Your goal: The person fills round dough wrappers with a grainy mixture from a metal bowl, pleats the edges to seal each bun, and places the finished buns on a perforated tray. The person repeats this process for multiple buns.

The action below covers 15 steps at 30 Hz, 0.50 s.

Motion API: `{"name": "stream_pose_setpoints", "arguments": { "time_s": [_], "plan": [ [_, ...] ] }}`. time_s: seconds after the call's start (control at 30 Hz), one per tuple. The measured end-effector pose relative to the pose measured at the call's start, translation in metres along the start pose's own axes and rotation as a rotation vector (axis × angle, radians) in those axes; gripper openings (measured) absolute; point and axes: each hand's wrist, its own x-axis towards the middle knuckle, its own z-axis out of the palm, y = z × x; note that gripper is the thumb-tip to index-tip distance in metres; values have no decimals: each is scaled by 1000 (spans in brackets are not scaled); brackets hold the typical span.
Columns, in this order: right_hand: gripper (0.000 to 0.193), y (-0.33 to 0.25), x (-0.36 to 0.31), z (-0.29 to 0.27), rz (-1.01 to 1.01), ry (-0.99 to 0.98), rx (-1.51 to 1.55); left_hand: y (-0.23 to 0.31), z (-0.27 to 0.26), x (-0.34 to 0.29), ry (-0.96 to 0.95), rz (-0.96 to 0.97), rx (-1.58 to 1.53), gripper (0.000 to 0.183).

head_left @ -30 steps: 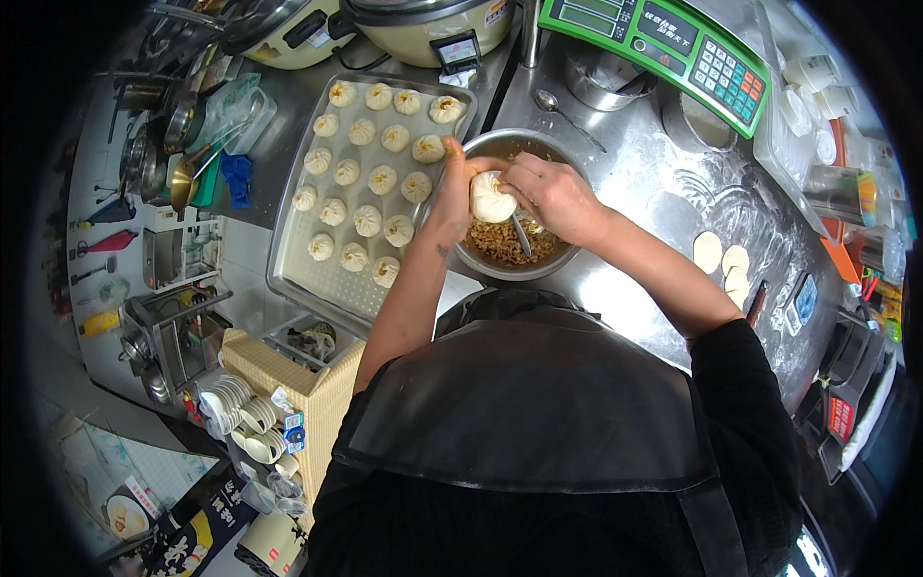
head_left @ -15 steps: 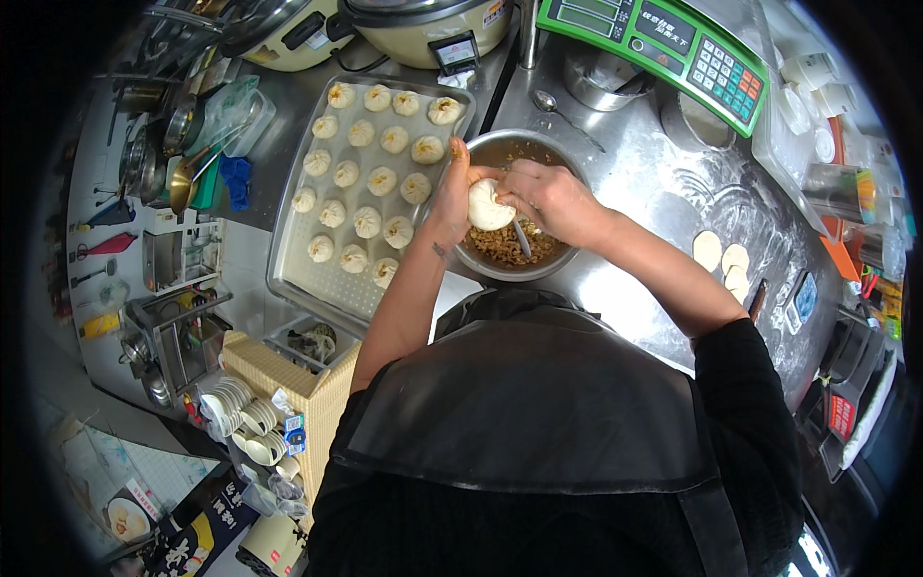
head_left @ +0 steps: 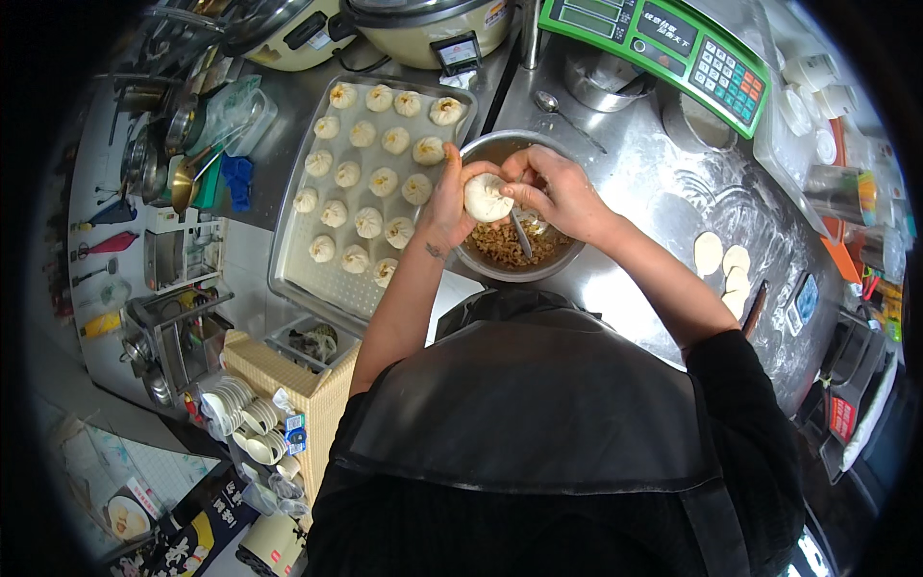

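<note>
A round white stuffed bun (head_left: 486,200) with a pleated top rests in my left hand (head_left: 452,197), whose fingers curl around its side. My right hand (head_left: 562,192) reaches over from the right, its thumb and fingertips at the bun's gathered edge. Both hands are above a steel bowl (head_left: 501,276) of brown chopped filling (head_left: 500,247), with a spoon (head_left: 522,234) standing in it. Left of the bowl lies a metal tray (head_left: 317,285) bearing several rows of pleated buns (head_left: 368,223). Several flat dough rounds (head_left: 709,253) lie on the floured steel counter to the right.
A green scale (head_left: 663,58) stands at the far right, near a steel pot (head_left: 601,87) and a loose spoon (head_left: 567,117). Two cookers (head_left: 423,38) line the back. A dark rolling pin (head_left: 756,308) lies beside the dough rounds. Stacked white bowls (head_left: 226,404) sit at left.
My right hand's fingers have loosened and spread a little around the bun's top. The bun has turned slightly and shifted left in my left hand.
</note>
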Motion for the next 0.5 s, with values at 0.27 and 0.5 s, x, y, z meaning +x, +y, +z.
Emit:
{"name": "stream_pose_setpoints", "arguments": {
  "time_s": [0.27,0.5],
  "plan": [
    [78,22,-17,44,-295,189,-514,-33,16,2,319,262,-158,80],
    [80,37,-25,68,-204,125,-360,-56,8,-13,373,321,-242,79]
  ]
}}
